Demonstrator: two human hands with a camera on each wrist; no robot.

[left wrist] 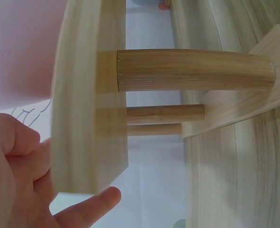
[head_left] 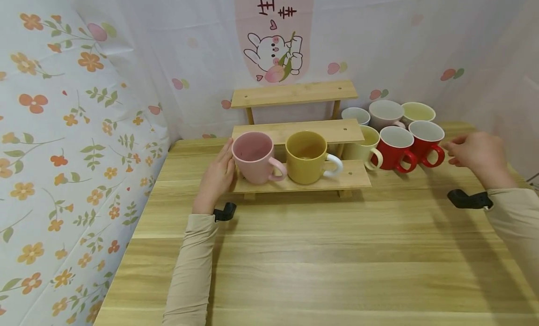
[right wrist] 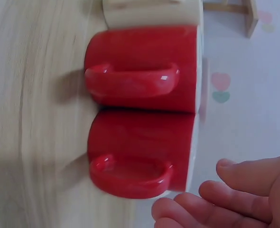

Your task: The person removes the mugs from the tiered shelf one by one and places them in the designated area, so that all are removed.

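A pink mug (head_left: 253, 158) and a mustard-yellow mug (head_left: 306, 157) with a white handle stand on the lowest shelf of a wooden rack (head_left: 355, 175). My left hand (head_left: 217, 174) is at that shelf's left end, fingers extended alongside the pink mug. Whether they touch mug or board is hard to tell. Two red mugs, a left one (head_left: 395, 150) and a right one (head_left: 426, 143), stand side by side on the table, handles toward me. Just right of the right one hovers my right hand (head_left: 480, 153), fingers loosely bent, holding nothing.
Beside the red mugs stands a cream mug (head_left: 365, 148). Behind are a white mug (head_left: 356, 116), a greyish-pink mug (head_left: 385, 114) and a pale yellow-green mug (head_left: 418, 113). A printed curtain (head_left: 189, 50) hangs behind the wooden table (head_left: 294, 260).
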